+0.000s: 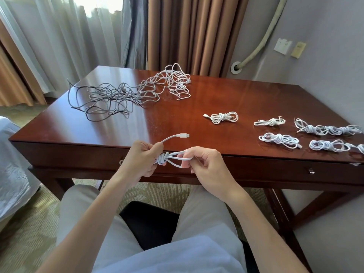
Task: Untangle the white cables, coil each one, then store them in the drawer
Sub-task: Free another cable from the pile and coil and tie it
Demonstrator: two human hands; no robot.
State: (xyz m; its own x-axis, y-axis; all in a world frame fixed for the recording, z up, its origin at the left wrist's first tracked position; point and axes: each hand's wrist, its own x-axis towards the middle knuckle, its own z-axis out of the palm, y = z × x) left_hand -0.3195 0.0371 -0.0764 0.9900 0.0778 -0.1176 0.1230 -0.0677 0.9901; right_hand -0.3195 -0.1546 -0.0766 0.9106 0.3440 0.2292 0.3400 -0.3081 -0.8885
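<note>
I hold a white cable [173, 157] folded into loops in front of the desk's near edge. My left hand [142, 157] grips its wrapped knot end, and the free plug [182, 135] sticks up to the right above that hand. My right hand [204, 162] pinches the far ends of the loops. A tangled heap of white and grey cables [126, 93] lies at the desk's back left. Several coiled white cables [223, 117] lie on the right half of the desk. The drawer [309, 170] under the desk's right front is closed.
The dark wooden desk [177, 119] stands against curtains and a grey wall. My legs and a black chair seat [149, 219] are below the hands. A bed edge [11, 164] is at the left. A second drawer pull [121, 161] shows behind my left wrist.
</note>
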